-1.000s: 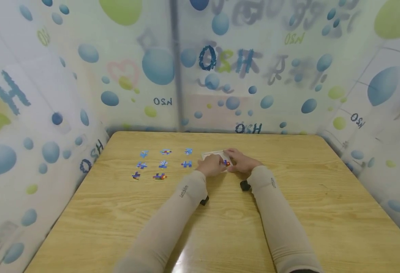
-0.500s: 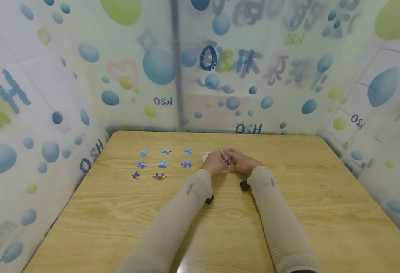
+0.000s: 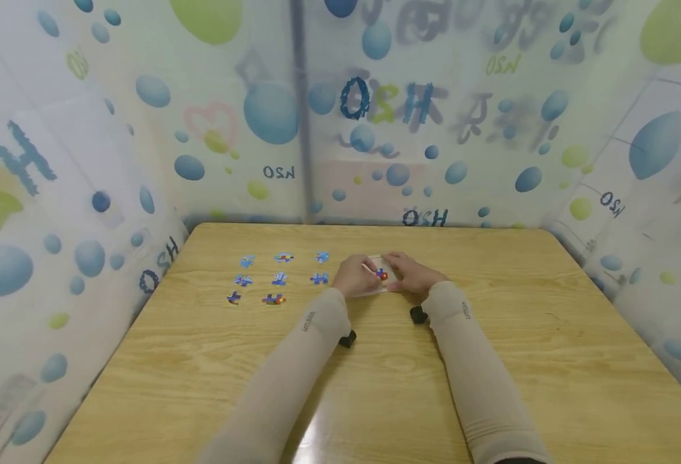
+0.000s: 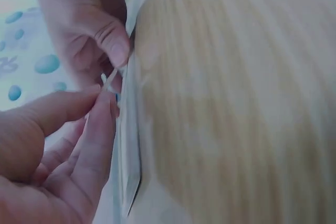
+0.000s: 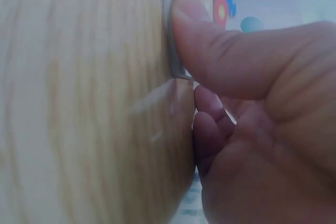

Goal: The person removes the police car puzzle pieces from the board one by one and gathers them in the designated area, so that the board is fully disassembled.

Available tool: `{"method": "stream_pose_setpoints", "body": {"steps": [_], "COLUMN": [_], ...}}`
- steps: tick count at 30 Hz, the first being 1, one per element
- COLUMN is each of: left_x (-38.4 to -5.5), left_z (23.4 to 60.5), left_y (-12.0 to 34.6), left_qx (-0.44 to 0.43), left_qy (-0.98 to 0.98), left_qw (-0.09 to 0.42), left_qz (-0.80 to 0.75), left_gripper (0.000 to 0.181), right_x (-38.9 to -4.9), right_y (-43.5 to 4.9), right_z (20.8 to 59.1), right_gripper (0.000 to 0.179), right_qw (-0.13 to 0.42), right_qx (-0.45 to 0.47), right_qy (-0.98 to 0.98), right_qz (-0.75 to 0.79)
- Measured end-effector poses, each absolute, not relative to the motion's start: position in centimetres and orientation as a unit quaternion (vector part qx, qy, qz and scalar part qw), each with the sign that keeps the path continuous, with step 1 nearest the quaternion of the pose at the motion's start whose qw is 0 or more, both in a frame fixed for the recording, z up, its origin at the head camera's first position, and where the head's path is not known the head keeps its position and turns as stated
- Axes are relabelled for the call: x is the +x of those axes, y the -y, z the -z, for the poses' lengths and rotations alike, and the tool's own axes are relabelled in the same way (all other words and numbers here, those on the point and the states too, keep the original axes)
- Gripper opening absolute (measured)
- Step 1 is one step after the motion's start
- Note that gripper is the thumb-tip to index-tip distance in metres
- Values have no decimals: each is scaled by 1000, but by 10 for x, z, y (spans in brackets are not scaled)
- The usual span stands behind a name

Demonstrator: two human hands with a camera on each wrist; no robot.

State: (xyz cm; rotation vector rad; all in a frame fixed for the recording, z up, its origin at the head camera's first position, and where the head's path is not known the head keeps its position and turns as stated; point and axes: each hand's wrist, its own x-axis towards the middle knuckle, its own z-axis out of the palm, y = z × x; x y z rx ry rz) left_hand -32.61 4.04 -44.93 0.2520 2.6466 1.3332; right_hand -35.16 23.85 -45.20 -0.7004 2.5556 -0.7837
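In the head view, my left hand [image 3: 355, 277] is over the left part of a shallow whitish tray [image 3: 384, 263]. Its thumb and index finger pinch a thin jigsaw piece [image 4: 107, 80], seen edge-on and tilted in the left wrist view. The piece's blue and red face [image 3: 382, 274] shows above the tray in the head view. My right hand [image 3: 416, 276] grips the tray's right side, the thumb pressed on the near corner and the other fingers curled towards the far side. The tray lies flat on the table; my hands hide parts of it.
Several loose jigsaw pieces [image 3: 279, 279] lie in rows on the wooden table [image 3: 387, 386], left of the tray. Curtain-like walls [image 3: 375, 161] with blue and green spots stand behind and beside the table. A black wrist device [image 3: 418, 315] sits under the right cuff.
My left hand first moved right over the tray towards my right hand, then drew back left with the piece, showing more of the tray. My right hand stays in place.
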Motion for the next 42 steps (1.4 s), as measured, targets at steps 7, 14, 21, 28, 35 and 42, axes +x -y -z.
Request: {"method": "stream_pose_setpoints", "body": {"steps": [7, 14, 21, 28, 35, 42], "left_x": [-313, -304, -296, -292, -286, -286], "left_z": [439, 441, 442, 431, 432, 436], "left_y": [-12, 22, 54, 71, 78, 78], "left_qx": [63, 56, 51, 37, 22, 39], "left_qy": [-830, -822, -841, -860, -855, -899], "left_qw": [152, 159, 148, 159, 164, 131], "left_qz": [-533, -545, -518, -484, -492, -416], "left_gripper": [24, 23, 22, 19, 17, 11], "right_x": [-354, -352, -350, -349, -346, -348], "right_y": [-238, -236, -237, -240, -240, -238], "right_z": [454, 453, 454, 450, 450, 453], "right_gripper": [76, 76, 77, 77, 76, 75], "right_qw": [180, 178, 173, 166, 171, 173], "right_qx": [-258, -262, -284, -281, -266, -258], "right_qy": [-914, -915, -908, -911, -911, -910], "right_qz": [255, 250, 253, 253, 264, 276]}}
